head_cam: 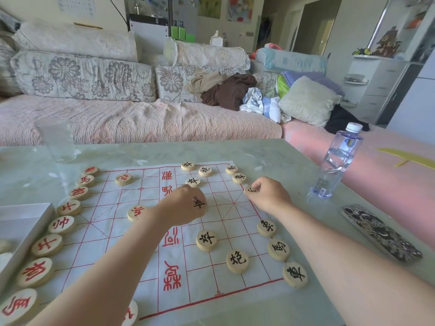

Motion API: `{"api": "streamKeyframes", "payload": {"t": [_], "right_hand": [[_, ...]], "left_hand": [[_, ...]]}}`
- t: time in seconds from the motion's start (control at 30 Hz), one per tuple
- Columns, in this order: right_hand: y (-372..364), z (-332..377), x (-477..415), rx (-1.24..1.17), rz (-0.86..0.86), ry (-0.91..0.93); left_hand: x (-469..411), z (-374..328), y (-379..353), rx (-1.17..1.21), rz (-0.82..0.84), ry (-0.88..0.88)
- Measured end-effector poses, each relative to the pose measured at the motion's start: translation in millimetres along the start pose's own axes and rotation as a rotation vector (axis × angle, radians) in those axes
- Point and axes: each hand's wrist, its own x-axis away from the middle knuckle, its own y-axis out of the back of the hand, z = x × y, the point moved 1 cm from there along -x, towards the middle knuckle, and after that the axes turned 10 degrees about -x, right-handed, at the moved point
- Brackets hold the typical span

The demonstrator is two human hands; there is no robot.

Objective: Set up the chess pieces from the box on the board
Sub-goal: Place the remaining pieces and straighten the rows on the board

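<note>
Bottle (pixel 339 161) beside right hand (pixel 270 196).

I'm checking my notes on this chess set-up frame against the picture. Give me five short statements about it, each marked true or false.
1. Each hand holds a black-lettered piece: true; left hand, right hand.
2. The red-lettered pieces line the board's right edge: false, its left edge.
3. The water bottle lies on its side: false, it stands upright.
4. An empty glass stands beyond the board: true.
5. The box sits right of the board: false, left.
</note>
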Motion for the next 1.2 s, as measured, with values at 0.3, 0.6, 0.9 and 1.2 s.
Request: {"api": "streamKeyframes", "payload": {"t": [0.3,0.6,0.9,1.2], "right_hand": [[-20,26,-8,0.180,-0.001,0.140],[-21,47,10,0.150,0.047,0.172],[-42,136,69,-0.079,0.248,0.383],[-119,224,152,-0.235,0.463,0.487]], "left_hand": [[-5,3,-4,-0.023,0.001,-0.010],[8,5,6,0.006,-0.077,0.019],[66,43,51,-0.024,-0.269,0.149],[167,140,91,-0.084,-0.310,0.415]]}}
